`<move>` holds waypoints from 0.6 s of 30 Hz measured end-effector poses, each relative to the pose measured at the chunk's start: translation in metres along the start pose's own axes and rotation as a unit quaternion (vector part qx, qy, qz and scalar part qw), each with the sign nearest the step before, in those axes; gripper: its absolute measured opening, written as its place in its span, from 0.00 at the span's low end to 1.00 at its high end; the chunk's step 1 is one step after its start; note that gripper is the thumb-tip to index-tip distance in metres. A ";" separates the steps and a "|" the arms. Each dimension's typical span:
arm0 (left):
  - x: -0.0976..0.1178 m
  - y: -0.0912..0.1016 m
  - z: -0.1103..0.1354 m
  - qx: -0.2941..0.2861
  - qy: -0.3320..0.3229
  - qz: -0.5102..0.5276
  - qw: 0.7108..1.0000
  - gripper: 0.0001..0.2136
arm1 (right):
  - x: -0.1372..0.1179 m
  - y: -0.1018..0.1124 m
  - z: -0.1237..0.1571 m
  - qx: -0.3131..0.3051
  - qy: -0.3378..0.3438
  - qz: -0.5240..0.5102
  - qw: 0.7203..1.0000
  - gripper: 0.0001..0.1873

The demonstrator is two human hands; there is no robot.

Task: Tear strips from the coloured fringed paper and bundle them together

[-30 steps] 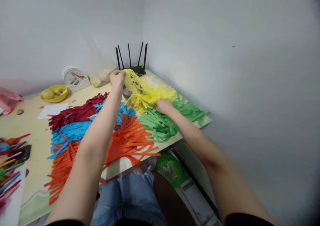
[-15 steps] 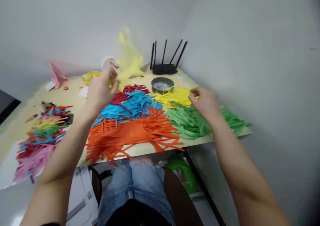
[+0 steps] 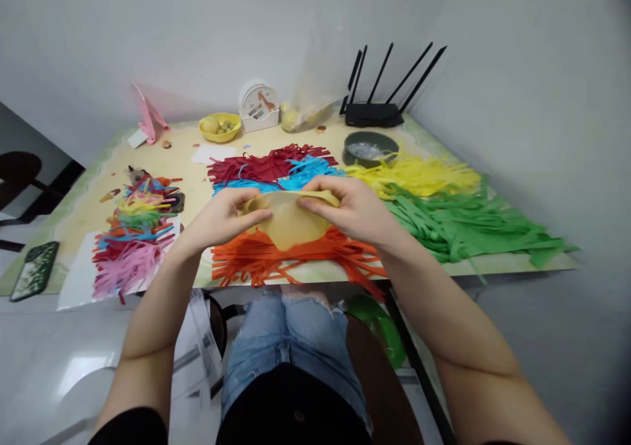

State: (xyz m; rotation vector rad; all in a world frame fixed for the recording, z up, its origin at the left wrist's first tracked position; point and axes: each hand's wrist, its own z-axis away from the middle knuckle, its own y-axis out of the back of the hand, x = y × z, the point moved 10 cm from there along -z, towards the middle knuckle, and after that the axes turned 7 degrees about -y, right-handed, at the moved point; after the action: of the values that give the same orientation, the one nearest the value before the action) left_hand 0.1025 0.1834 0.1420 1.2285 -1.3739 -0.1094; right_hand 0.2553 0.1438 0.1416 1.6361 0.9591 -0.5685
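Between my two hands hangs a thin, pale yellow sheet, slack and curved in the middle. My left hand pinches its left end, thumb and fingers closed together. The right end is gripped by my right hand in the same way. Just under the sheet lies a pile of orange fringed strips at the table's front edge. Blue fringe and dark red fringe lie behind it. To the right of my right hand are yellow fringe and green fringe.
A dark round bowl and a black router with raised antennas stand at the back right. Farther left are a clear plastic bag, a coaster holder, a yellow dish, a multicoloured fringed piece and a phone.
My hands have come together from wide apart. My left hand has lowered from the back of the table, and the pale yellow sheet now stretches between both hands. The view has shifted left.
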 end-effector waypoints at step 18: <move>-0.032 0.005 0.032 0.173 0.024 0.292 0.940 0.07 | 0.035 -0.002 0.033 0.095 -0.016 -0.258 0.961 0.07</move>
State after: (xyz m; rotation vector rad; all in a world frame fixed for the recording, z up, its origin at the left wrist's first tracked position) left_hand 0.0659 0.1891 0.1155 1.0409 -1.7067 0.5960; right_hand 0.2768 0.1227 0.1043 1.5348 1.3514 -1.0634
